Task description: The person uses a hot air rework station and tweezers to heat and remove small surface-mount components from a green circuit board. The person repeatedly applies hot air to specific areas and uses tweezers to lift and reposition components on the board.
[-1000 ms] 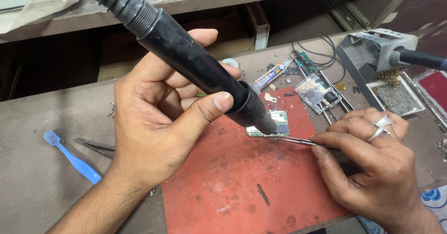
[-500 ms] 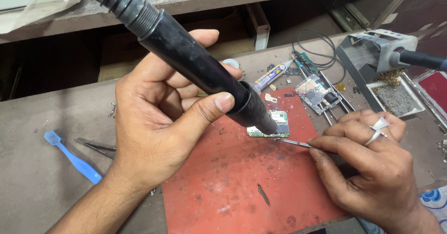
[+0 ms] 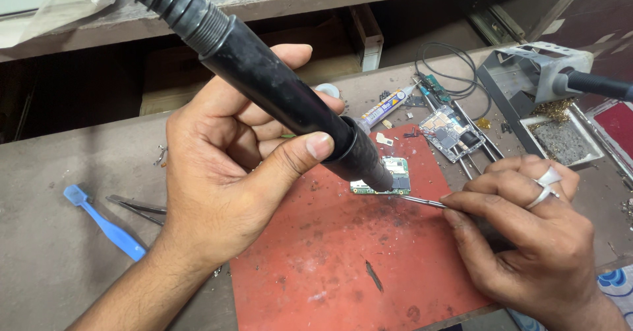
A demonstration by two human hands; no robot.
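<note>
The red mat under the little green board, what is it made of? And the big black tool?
The red mat looks like soft rubber or silicone: dull, matte, flat, with scuffs and dark burn-like marks. The big black tool in the left hand seems to be hard plastic, smooth with a slight sheen, and its hose end is ribbed. The tip near the little green board may be metal; hard to tell.

Black hot-air wand (image 3: 277, 93), red speckled mat (image 3: 356, 252), green circuit board (image 3: 395, 173), blue brush (image 3: 105, 223).

Small labelled white tube (image 3: 384, 109) with blue and yellow print, behind red mat (image 3: 343, 265)
</note>
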